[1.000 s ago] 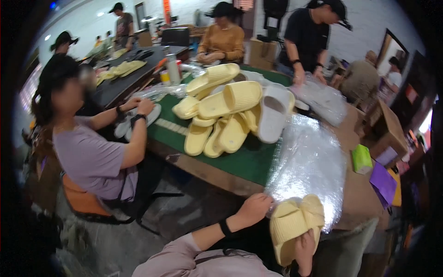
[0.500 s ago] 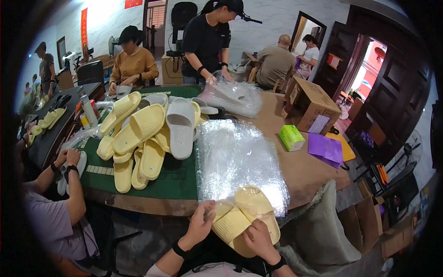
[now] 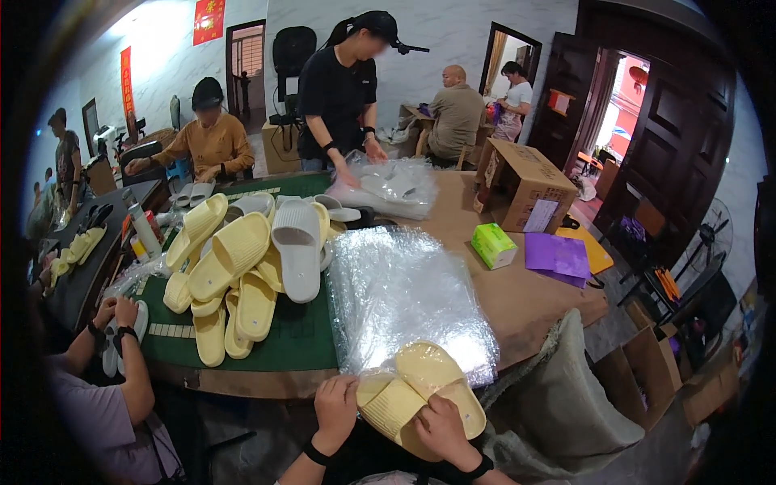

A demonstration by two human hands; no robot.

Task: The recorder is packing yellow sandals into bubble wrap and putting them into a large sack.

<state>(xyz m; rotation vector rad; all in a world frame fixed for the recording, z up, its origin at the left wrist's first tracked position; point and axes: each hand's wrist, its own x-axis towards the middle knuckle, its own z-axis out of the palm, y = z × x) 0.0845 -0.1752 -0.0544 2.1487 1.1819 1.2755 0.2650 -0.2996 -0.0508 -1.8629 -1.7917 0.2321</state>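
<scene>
**Holding Yellow Slippers at the Worktop Edge**

Holding steady, the scene looks much like half a second ago. The big worktop (image 3: 517,307) has the shiny plastic bag stack (image 3: 404,299) on it. The yellow slipper pair (image 3: 420,392) sits at the near edge, a bit higher than before. The left hand (image 3: 335,408) and right hand (image 3: 440,428) have a closed grip on the pair.

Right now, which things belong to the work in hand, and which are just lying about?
In hand:
left hand
right hand
pair of yellow slippers
stack of clear plastic bags

Lying about:
green tissue box
purple sheets
cardboard box
</scene>
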